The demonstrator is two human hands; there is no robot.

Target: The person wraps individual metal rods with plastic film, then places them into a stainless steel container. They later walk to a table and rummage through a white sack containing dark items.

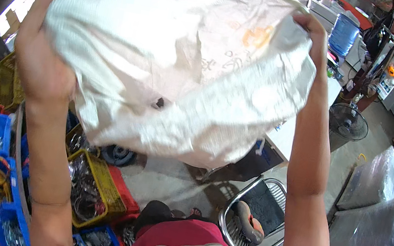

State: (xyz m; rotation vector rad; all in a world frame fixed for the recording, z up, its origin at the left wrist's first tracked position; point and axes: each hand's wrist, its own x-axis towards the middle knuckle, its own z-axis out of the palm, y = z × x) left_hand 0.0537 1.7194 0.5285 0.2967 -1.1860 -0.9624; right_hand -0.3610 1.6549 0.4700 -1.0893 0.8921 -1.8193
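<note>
A large white woven sack (210, 109) is stretched wide between my raised arms, its mouth spread toward me. My left hand (48, 57) grips its left edge, the fingers partly behind the fabric. At the upper right edge, my right hand (312, 31) is closed on the rim. Folds run along the near side, and a faded orange mark with dark lettering shows on the inner face. Low in the middle is a small dark spot (160, 103); whether it is a hole or an object I cannot tell.
Below left stand a yellow crate (112, 198) of metal parts and blue bins (12, 185). A metal chair (228, 223) holds a grey curved cushion (248, 226). To the right are a black fan (348, 121), plastic-wrapped boxes (368, 227) and a blue water bottle (344, 35).
</note>
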